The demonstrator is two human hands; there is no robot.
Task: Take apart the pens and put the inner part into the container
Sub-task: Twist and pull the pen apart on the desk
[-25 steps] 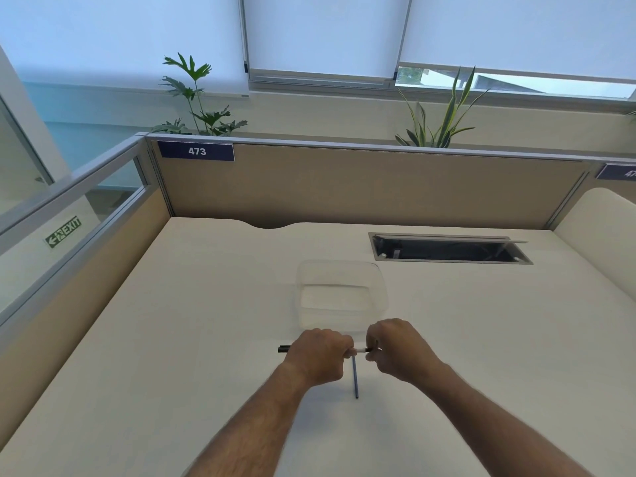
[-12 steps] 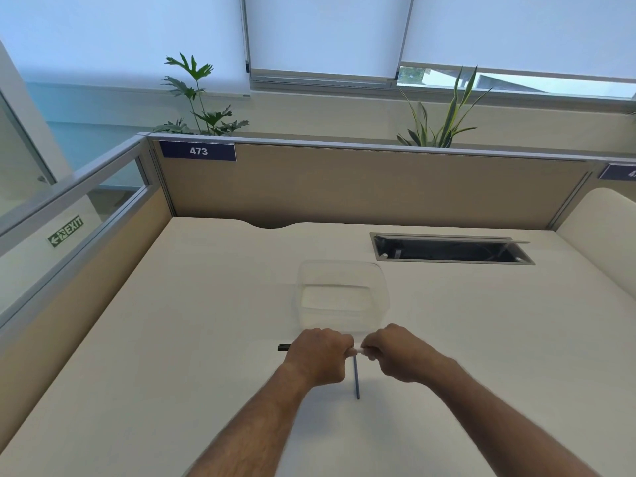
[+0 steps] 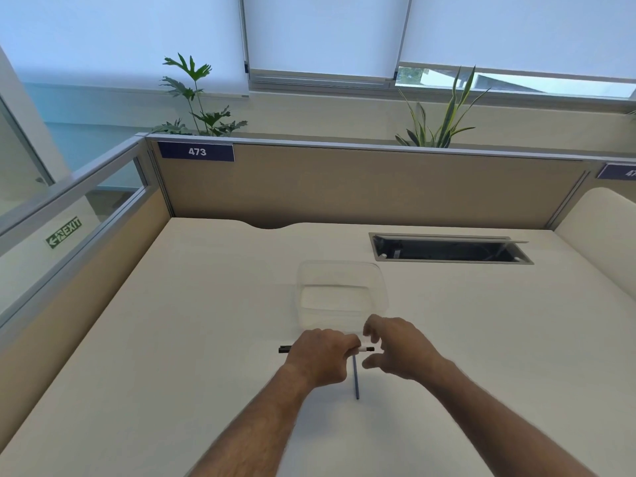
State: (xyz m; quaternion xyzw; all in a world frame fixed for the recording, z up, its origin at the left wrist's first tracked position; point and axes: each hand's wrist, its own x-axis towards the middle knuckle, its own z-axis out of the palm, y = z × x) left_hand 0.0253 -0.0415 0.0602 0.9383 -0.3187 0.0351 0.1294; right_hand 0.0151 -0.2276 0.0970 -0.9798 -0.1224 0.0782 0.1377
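Observation:
My left hand (image 3: 321,356) is closed around a white pen (image 3: 365,349) held level just above the desk; its black ends stick out on both sides of the fist. Just right of the pen's right tip, my right hand (image 3: 401,349) has its fingers spread apart and holds nothing. A thin blue pen (image 3: 356,378) lies on the desk below the two hands, pointing toward me. The clear plastic container (image 3: 344,270) stands right behind the hands and looks empty.
The beige desk (image 3: 206,321) is fenced by partition walls at the back (image 3: 361,187) and the left. An open cable slot (image 3: 447,249) sits at the back right. A rounded beige panel (image 3: 602,235) stands at the right edge.
My right hand has let go of the pen's right end and opened its fingers, so the black tip now shows. The left hand keeps its grip in the same place.

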